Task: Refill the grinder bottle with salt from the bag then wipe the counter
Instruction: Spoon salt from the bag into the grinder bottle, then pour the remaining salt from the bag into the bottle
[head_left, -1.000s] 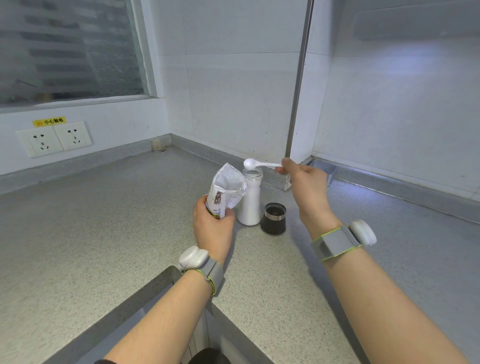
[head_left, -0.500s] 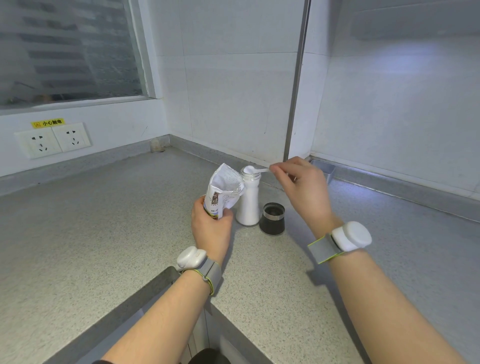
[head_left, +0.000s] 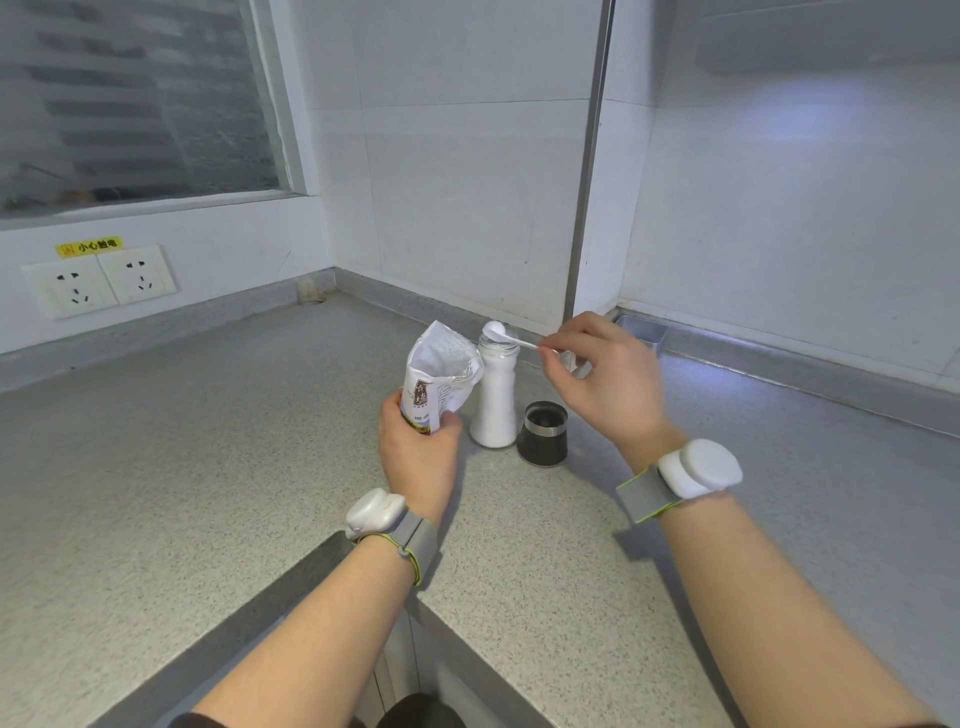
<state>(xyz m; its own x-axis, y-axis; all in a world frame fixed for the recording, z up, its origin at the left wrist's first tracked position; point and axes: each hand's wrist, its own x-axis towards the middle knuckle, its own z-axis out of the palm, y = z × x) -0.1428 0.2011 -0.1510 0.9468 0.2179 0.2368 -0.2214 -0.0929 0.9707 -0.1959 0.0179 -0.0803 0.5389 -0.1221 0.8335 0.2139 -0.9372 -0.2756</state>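
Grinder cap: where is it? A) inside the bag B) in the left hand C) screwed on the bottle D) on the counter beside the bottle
D: the dark grinder cap stands on the counter just right of the open grinder bottle; the left hand holds the salt bag, the right hand pinches the spoon.

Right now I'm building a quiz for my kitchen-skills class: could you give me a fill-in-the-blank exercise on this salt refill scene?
The left hand grips the salt ____ beside the grinder bottle.
The right hand pinches a white ____ over the bottle's open mouth.
The dark grinder cap stands on the counter to the ____ of the bottle.
Missing words: bag; spoon; right.
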